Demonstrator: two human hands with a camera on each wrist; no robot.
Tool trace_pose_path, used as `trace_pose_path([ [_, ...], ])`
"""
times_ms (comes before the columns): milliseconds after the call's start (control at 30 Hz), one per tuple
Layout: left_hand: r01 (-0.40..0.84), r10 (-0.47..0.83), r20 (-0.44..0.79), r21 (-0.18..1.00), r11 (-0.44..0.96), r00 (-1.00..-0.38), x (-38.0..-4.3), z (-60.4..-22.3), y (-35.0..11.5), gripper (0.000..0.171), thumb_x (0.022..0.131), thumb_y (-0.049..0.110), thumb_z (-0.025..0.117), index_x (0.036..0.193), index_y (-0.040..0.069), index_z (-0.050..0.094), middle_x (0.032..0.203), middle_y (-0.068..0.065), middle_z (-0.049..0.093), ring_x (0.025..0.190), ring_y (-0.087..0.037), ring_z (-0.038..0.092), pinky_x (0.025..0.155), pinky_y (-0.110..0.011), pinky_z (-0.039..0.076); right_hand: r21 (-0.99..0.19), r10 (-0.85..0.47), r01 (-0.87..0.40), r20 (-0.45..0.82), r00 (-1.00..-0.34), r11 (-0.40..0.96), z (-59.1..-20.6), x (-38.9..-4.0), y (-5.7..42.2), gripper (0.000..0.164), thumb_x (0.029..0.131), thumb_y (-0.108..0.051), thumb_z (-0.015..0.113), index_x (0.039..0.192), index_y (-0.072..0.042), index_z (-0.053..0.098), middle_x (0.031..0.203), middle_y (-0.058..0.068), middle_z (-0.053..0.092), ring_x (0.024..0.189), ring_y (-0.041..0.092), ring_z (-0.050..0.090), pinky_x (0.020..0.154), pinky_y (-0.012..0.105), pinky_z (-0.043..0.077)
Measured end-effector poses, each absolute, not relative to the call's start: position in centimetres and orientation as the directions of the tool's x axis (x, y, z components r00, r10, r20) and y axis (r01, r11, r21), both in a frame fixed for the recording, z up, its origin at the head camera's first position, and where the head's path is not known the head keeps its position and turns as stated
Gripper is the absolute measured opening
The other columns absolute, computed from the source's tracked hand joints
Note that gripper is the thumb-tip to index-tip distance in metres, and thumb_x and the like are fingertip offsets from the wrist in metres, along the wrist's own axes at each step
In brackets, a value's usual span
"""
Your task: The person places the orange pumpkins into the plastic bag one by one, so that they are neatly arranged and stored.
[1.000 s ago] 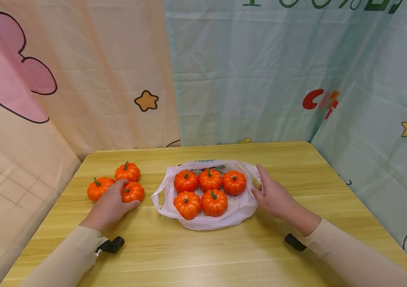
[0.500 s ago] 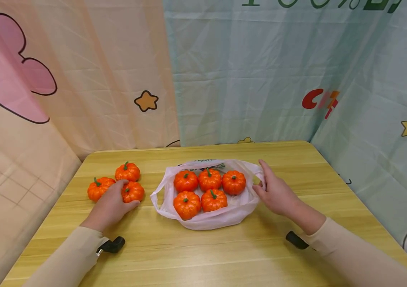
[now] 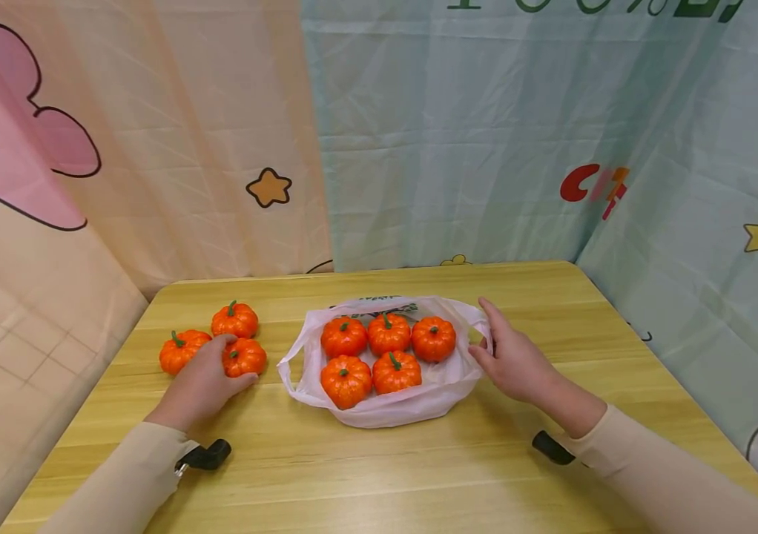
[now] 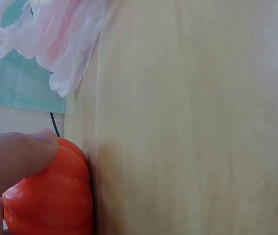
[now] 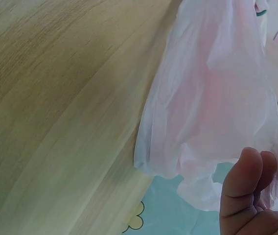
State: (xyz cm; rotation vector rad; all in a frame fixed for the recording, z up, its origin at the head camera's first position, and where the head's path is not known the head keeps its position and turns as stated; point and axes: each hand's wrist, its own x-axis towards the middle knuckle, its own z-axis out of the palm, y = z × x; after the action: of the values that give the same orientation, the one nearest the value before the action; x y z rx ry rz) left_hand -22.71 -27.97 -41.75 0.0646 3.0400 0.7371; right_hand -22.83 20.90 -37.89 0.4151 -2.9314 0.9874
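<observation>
On the left of the head view, my left hand (image 3: 199, 389) grips a small orange pumpkin (image 3: 245, 359) resting on the table. Its thumb lies along the pumpkin (image 4: 56, 200) in the left wrist view. Two more pumpkins stand beside that hand, one at the back (image 3: 235, 320) and one at the left (image 3: 182, 352). A white plastic bag (image 3: 412, 414) lies mouth-up at the middle, with several pumpkins inside, among them one at its front (image 3: 346, 382). My right hand (image 3: 522, 363) holds the right handle of the bag (image 5: 207, 103), fingers curled at the film.
The wooden table (image 3: 379, 475) has its back edge against a printed cloth curtain (image 3: 446, 185). More cloth hangs on both sides. The bag's left handle loop (image 3: 294, 374) spreads toward the left hand. A black strap end (image 3: 205, 454) sticks out from the left sleeve.
My right hand has shifted slightly to the right, drawing the bag's right handle outward and widening that side. The left hand and its pumpkin stay in place.
</observation>
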Motion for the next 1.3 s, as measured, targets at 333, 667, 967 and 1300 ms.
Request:
trace_pose_path([
  [333,0.029,0.039,-0.011,0.462,0.886,-0.999,-22.6,-41.7,-28.3,0.091,0.091,0.042,0.082,0.153,-0.008,0.037,0.15,-0.036,0.046,0.132,-0.054,0.05,0.112,-0.072,0.039,-0.585,-0.243,-0.242,0.078,-0.967,0.774,-37.9,-22.8,20.8,0.075,0.103,-0.017,0.067,0.164,-0.003,0.025,0.09,0.005,0.056,0.071,0.017,0.049,0.056,0.025,0.046],
  [667,0.039,0.016,0.052,0.487,0.873,-0.999,-21.7,-39.5,-28.5,0.094,0.093,0.046,0.078,0.156,-0.007,0.034,0.151,-0.033,0.045,0.125,-0.051,0.053,0.101,-0.07,0.047,-0.631,-0.235,-0.204,0.035,-0.971,0.748,-37.7,-22.6,20.7,0.074,0.1,-0.017,0.073,0.161,-0.003,0.032,0.092,0.005,0.057,0.069,0.017,0.051,0.055,0.025,0.047],
  [967,0.103,0.008,0.175,0.545,0.832,-0.985,-21.0,-36.4,-27.1,0.089,0.093,0.044,0.079,0.156,-0.003,0.037,0.146,-0.031,0.05,0.122,-0.048,0.053,0.1,-0.068,0.05,-0.647,-0.248,-0.201,0.019,-0.969,0.736,-37.6,-22.6,21.2,0.089,0.091,-0.017,0.083,0.161,-0.002,0.03,0.098,0.005,0.058,0.079,0.019,0.053,0.061,0.024,0.05],
  [1300,0.24,0.136,0.218,0.578,0.78,-0.967,-20.5,-33.7,-21.9,0.086,0.093,0.044,0.08,0.156,0.003,0.04,0.153,-0.022,0.049,0.129,-0.042,0.055,0.105,-0.063,0.051,-0.64,-0.261,-0.217,0.026,-0.965,0.738,-37.7,-22.7,21.4,0.093,0.089,-0.015,0.085,0.161,-0.002,0.029,0.101,0.006,0.057,0.081,0.019,0.054,0.064,0.023,0.052],
])
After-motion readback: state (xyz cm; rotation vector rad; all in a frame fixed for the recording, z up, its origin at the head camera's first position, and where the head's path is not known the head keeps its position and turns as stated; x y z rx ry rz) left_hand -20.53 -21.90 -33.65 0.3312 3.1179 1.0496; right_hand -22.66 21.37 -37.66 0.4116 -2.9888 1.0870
